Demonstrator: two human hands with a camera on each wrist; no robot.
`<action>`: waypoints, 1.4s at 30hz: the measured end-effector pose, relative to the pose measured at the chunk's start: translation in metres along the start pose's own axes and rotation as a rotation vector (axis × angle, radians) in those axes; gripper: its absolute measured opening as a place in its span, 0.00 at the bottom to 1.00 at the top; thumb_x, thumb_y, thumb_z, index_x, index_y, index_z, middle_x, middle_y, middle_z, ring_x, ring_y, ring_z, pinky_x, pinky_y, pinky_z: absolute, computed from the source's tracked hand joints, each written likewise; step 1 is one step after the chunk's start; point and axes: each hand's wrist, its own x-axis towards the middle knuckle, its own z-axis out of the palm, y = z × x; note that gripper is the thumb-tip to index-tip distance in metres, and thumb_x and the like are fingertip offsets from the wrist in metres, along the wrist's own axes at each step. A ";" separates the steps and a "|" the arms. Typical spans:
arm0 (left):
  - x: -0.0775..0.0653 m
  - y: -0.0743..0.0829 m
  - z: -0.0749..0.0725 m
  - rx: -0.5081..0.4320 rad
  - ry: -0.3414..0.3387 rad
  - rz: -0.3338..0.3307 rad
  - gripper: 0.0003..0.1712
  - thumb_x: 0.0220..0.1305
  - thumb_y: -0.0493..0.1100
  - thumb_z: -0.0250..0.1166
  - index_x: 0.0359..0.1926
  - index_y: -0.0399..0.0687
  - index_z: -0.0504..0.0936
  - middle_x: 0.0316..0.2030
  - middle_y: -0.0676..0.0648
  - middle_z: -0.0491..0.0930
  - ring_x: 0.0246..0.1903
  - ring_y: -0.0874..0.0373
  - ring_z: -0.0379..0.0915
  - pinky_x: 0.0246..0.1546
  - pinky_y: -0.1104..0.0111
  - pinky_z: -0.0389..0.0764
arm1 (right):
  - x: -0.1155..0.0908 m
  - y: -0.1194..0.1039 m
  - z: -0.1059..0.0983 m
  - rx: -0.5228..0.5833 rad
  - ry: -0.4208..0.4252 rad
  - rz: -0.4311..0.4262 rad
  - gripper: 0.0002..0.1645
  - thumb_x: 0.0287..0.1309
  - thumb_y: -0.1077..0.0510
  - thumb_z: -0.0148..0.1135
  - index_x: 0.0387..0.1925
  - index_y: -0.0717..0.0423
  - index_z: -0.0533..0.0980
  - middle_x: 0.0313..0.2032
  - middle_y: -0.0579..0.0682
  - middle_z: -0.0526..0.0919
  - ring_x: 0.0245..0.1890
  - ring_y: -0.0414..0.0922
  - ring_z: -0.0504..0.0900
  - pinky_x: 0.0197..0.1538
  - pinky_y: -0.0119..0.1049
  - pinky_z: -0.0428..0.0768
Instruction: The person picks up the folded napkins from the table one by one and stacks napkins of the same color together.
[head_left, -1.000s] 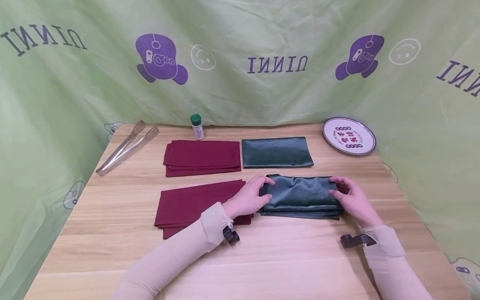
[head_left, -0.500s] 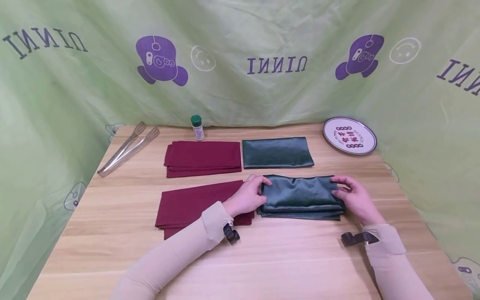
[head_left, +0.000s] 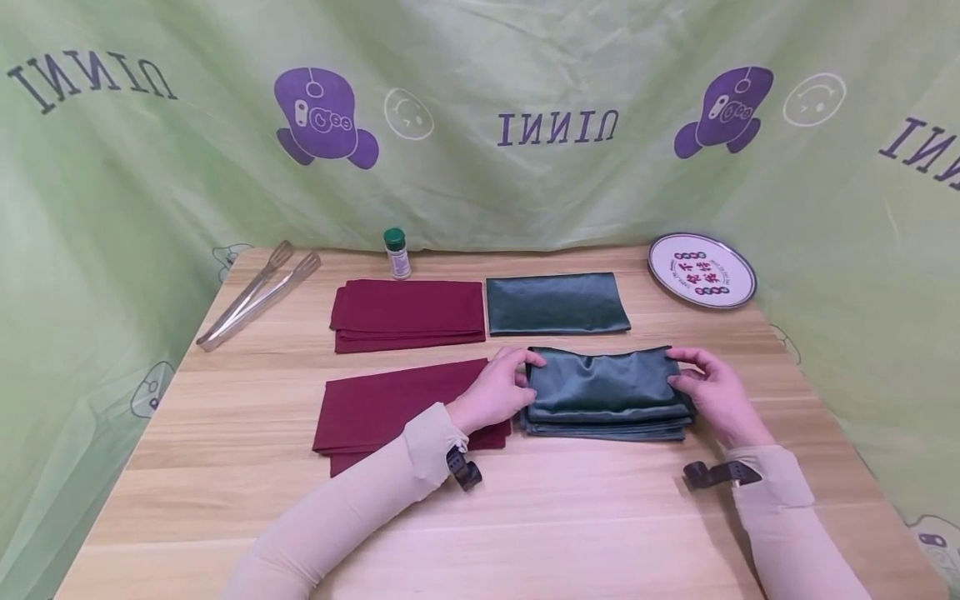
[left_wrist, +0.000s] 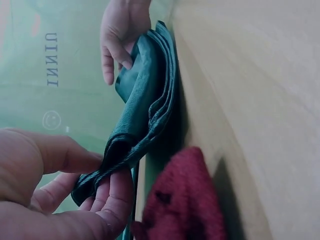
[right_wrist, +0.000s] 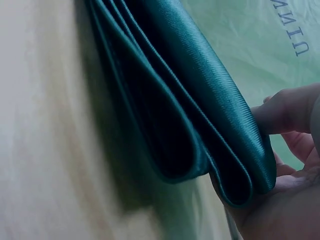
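A dark green satin cloth [head_left: 603,387], folded into a layered rectangle, lies across the near right part of the table. My left hand [head_left: 495,393] pinches its left end, thumb on top and fingers under the layers, as the left wrist view shows. At the opposite end my right hand [head_left: 716,400] grips the folds between thumb and fingers. Loose looped layers of the green cloth [right_wrist: 215,85] fill the right wrist view. A folded maroon cloth [head_left: 390,404] lies just left, partly hidden beneath my left forearm.
Behind lie another folded maroon cloth [head_left: 412,308] and a flat folded green cloth [head_left: 557,303]. Metal tongs [head_left: 255,296] rest at the back left, near a green-capped shaker bottle [head_left: 397,257]. A decorated plate [head_left: 702,272] sits at the back right corner, before a green curtain [head_left: 555,200].
Both hands keep hold of the green cloth's ends. Its far right corner has risen slightly, and the far edge now dips in the middle. The other objects stay put.
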 end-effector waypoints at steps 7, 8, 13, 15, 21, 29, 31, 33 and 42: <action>-0.003 0.009 -0.005 -0.030 0.036 0.049 0.24 0.57 0.32 0.67 0.54 0.50 0.78 0.49 0.47 0.71 0.38 0.58 0.72 0.39 0.68 0.76 | 0.002 -0.007 -0.003 0.038 0.000 -0.013 0.23 0.57 0.76 0.57 0.55 0.64 0.73 0.48 0.43 0.72 0.41 0.35 0.76 0.41 0.23 0.76; -0.004 0.010 -0.005 -0.032 0.039 0.055 0.23 0.57 0.32 0.67 0.54 0.50 0.78 0.49 0.47 0.70 0.37 0.58 0.72 0.38 0.68 0.76 | 0.002 -0.008 -0.004 0.053 0.003 -0.014 0.23 0.57 0.76 0.57 0.55 0.64 0.73 0.48 0.43 0.72 0.40 0.36 0.76 0.41 0.23 0.76; -0.006 0.015 -0.008 -0.019 0.041 0.070 0.23 0.57 0.32 0.67 0.54 0.49 0.78 0.48 0.47 0.70 0.36 0.59 0.72 0.38 0.69 0.75 | 0.002 -0.015 -0.005 0.118 0.012 -0.017 0.22 0.57 0.77 0.57 0.54 0.63 0.73 0.47 0.46 0.71 0.38 0.37 0.75 0.38 0.23 0.76; -0.006 0.016 -0.009 -0.014 0.045 0.077 0.23 0.56 0.32 0.67 0.54 0.49 0.78 0.49 0.47 0.70 0.36 0.59 0.72 0.38 0.68 0.75 | 0.002 -0.018 -0.005 0.112 0.017 -0.018 0.22 0.57 0.76 0.57 0.54 0.63 0.73 0.47 0.46 0.71 0.37 0.37 0.74 0.37 0.23 0.76; -0.005 0.014 -0.015 -0.017 0.044 0.088 0.23 0.56 0.32 0.66 0.53 0.50 0.78 0.51 0.46 0.70 0.36 0.58 0.72 0.38 0.67 0.76 | 0.002 -0.025 -0.003 0.038 0.025 -0.021 0.22 0.59 0.75 0.58 0.54 0.63 0.74 0.48 0.44 0.72 0.38 0.36 0.75 0.38 0.23 0.75; -0.006 0.014 -0.021 -0.041 0.051 0.090 0.23 0.56 0.32 0.66 0.54 0.49 0.78 0.49 0.47 0.70 0.37 0.57 0.72 0.37 0.67 0.77 | 0.004 -0.031 0.002 -0.043 0.031 -0.004 0.22 0.61 0.70 0.59 0.57 0.65 0.72 0.50 0.43 0.72 0.39 0.36 0.74 0.38 0.22 0.74; -0.006 0.013 -0.022 -0.042 0.056 0.093 0.23 0.56 0.32 0.66 0.54 0.49 0.77 0.49 0.46 0.70 0.37 0.57 0.72 0.37 0.67 0.77 | 0.005 -0.032 0.003 -0.068 0.034 -0.001 0.22 0.61 0.69 0.59 0.58 0.65 0.72 0.50 0.43 0.72 0.39 0.37 0.74 0.39 0.23 0.74; -0.006 0.013 -0.023 -0.046 0.058 0.095 0.23 0.56 0.32 0.66 0.54 0.49 0.78 0.50 0.46 0.70 0.36 0.57 0.72 0.36 0.67 0.77 | 0.007 -0.033 0.004 -0.084 0.035 0.001 0.22 0.62 0.69 0.59 0.58 0.64 0.72 0.51 0.43 0.71 0.40 0.37 0.74 0.39 0.23 0.75; -0.003 0.010 -0.026 -0.051 0.066 0.112 0.23 0.56 0.32 0.66 0.53 0.48 0.77 0.48 0.47 0.69 0.37 0.56 0.73 0.38 0.67 0.77 | 0.012 -0.035 0.007 -0.081 0.037 0.000 0.22 0.61 0.69 0.59 0.57 0.64 0.73 0.49 0.42 0.73 0.41 0.36 0.75 0.40 0.22 0.75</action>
